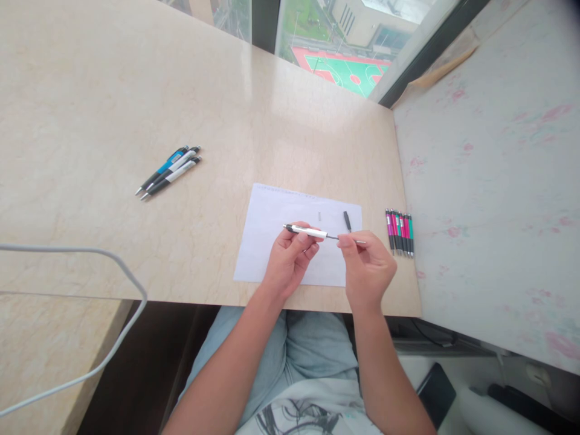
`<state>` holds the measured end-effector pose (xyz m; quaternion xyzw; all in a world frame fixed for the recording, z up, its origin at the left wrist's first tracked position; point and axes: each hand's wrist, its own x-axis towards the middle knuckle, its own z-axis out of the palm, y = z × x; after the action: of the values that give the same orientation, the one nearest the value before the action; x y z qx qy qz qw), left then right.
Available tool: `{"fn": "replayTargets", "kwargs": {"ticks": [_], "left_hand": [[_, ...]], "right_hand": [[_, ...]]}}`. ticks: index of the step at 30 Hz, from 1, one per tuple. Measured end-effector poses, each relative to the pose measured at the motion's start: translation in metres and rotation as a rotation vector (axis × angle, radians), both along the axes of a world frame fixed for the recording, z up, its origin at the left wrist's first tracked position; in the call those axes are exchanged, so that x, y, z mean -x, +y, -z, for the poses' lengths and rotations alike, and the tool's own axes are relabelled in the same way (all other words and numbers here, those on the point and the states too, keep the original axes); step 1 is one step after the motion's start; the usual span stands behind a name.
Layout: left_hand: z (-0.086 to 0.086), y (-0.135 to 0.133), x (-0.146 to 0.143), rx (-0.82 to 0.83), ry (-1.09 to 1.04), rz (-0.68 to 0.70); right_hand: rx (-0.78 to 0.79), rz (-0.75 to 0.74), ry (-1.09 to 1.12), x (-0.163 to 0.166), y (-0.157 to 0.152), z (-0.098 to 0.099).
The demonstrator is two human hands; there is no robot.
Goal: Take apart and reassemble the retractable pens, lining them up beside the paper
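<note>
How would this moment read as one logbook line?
left hand: holds white pen | right hand: pinches ink refill | paper: black grip, tiny grey piece

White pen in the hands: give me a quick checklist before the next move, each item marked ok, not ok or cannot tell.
1. Barrel held: ok. The left hand holds the white barrel.
2. Refill held: ok. The right hand pinches the refill.
3. Refill seated: cannot tell. The barrel hides its rear end; the rest sticks out.
4. Pen in one piece: not ok. The black front section lies apart on the paper.
5. Spring present: cannot tell. A small spring-like piece lies on the paper, too small to be sure.
6. Three pens at left clear of the hands: ok.
</note>
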<state>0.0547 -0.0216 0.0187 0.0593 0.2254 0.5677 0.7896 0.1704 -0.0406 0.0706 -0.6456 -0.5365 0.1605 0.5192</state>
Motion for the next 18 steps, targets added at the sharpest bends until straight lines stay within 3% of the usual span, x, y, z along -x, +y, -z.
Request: {"fn": "replayTargets", "kwargs": {"ticks": [7,12,15,18], "left_hand": [[-0.001,-0.001,-0.001,-0.027,0.026,0.055],[0.003,0.001,-0.001,0.012,-0.011,0.002],[0.003,0.003,0.001,0.076,-0.063,-0.053],[0.003,0.005,0.002,0.112,-0.130,-0.084]], "right_hand": [[0.073,-0.021,0.036,0.008,0.003,0.001],[0.075,-0.177,0.017,0.007,0.003,-0.002],[0.148,-0.271,-0.022,0.000,0.003,0.006],[0.272,-0.249,-0.143,-0.013,0.009,0.019]]}}
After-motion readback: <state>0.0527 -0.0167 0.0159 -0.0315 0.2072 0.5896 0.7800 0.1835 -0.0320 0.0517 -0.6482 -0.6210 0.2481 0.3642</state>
